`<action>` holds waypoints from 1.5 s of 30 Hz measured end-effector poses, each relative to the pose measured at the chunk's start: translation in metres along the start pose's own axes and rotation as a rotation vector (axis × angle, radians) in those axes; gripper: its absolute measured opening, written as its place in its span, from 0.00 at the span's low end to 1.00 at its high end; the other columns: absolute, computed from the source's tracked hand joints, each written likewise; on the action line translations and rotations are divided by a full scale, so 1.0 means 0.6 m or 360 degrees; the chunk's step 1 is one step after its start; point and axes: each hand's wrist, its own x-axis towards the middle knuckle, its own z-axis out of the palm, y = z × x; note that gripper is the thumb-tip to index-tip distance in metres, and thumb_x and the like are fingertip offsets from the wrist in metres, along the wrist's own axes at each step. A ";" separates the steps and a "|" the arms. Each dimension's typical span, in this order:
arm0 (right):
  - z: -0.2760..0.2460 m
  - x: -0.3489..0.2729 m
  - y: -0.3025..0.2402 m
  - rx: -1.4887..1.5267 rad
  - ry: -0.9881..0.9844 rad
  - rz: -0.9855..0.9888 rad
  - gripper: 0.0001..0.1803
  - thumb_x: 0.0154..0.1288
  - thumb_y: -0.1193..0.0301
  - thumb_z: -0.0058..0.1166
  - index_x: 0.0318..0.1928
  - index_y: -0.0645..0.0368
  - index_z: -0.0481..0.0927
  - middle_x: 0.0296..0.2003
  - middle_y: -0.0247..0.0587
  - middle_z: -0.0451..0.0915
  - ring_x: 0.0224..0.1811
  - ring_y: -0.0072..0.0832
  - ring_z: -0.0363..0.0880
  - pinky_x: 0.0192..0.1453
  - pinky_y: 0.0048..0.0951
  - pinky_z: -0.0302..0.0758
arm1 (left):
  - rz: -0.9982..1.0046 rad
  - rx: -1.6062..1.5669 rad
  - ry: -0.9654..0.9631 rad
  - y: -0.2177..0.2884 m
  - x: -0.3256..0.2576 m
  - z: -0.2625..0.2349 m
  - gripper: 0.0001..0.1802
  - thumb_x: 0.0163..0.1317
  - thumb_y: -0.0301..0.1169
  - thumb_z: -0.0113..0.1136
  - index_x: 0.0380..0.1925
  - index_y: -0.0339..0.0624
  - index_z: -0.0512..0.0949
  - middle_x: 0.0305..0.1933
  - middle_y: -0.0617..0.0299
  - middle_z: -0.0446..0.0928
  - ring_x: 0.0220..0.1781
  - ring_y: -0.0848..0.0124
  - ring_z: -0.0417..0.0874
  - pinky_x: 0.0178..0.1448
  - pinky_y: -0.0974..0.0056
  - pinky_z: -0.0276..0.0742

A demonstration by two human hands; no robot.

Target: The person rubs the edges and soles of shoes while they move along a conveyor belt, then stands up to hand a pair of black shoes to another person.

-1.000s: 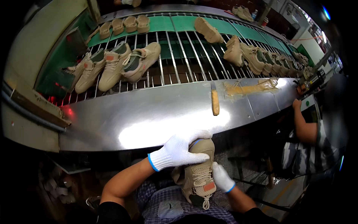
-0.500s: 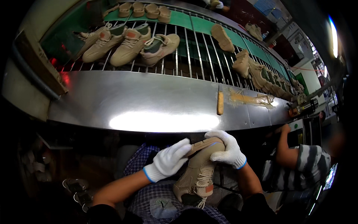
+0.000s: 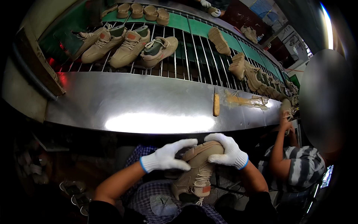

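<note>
A beige lace-up shoe (image 3: 197, 173) with a small orange tab is tilted over my lap, toe away from me. A thick tan sole (image 3: 203, 148) lies along its toe and left side. My right hand (image 3: 229, 152), in a white knit glove, wraps round the toe, gripping upper and sole together. My left hand (image 3: 166, 155), gloved alike, is at the shoe's left side. Its fingers stretch toward the toe and its thumb is spread away from them, near the sole's edge. I cannot tell how firmly it touches the shoe.
A steel ledge (image 3: 149, 100) runs ahead of me, bearing a wooden-handled tool (image 3: 216, 104) and brown tape (image 3: 244, 100). Behind it, a roller rack (image 3: 190, 59) carries several beige shoes (image 3: 130, 46) and loose soles (image 3: 219, 41). At right, a co-worker in a striped shirt (image 3: 294, 164) holds a shoe.
My left hand has opened, its thumb moving apart from the fingers beside the sole. My right hand keeps its grip on the toe. The co-worker at right now has a shoe raised at the ledge.
</note>
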 end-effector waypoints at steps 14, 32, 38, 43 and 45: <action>0.007 -0.003 0.019 0.0297 0.0088 -0.0205 0.42 0.54 0.51 0.82 0.61 0.67 0.81 0.51 0.51 0.86 0.51 0.39 0.88 0.58 0.37 0.84 | 0.0102 0.0153 0.0014 0.010 -0.016 0.019 0.45 0.63 0.20 0.58 0.83 0.47 0.61 0.75 0.49 0.77 0.65 0.66 0.86 0.70 0.65 0.81; 0.112 -0.004 -0.009 0.1496 0.0707 -0.0398 0.47 0.80 0.37 0.49 0.77 0.67 0.61 0.57 0.51 0.82 0.57 0.33 0.83 0.65 0.34 0.80 | 0.0364 0.0261 0.0326 0.040 -0.090 0.077 0.59 0.62 0.33 0.75 0.81 0.25 0.43 0.77 0.35 0.66 0.79 0.50 0.70 0.82 0.50 0.64; 0.207 0.068 -0.030 0.0978 0.0570 0.0063 0.35 0.84 0.50 0.47 0.76 0.64 0.66 0.63 0.52 0.81 0.64 0.40 0.83 0.69 0.39 0.79 | 0.0199 0.1019 0.0457 0.143 -0.051 -0.090 0.64 0.53 0.41 0.87 0.81 0.35 0.53 0.73 0.44 0.72 0.75 0.55 0.74 0.76 0.53 0.74; 0.127 0.012 -0.092 0.0236 0.0220 -0.0042 0.44 0.70 0.56 0.62 0.79 0.59 0.62 0.62 0.63 0.78 0.58 0.56 0.85 0.61 0.46 0.84 | -0.0497 0.0719 -0.0061 0.160 -0.027 -0.158 0.50 0.52 0.44 0.87 0.71 0.39 0.69 0.64 0.53 0.77 0.68 0.63 0.77 0.72 0.57 0.75; 0.132 -0.015 -0.083 0.0292 0.0105 0.0013 0.47 0.68 0.58 0.62 0.81 0.60 0.57 0.67 0.66 0.74 0.60 0.57 0.84 0.62 0.47 0.84 | -0.0475 0.0892 -0.0056 0.159 -0.028 -0.155 0.49 0.52 0.44 0.87 0.70 0.40 0.70 0.64 0.53 0.77 0.67 0.64 0.78 0.72 0.57 0.75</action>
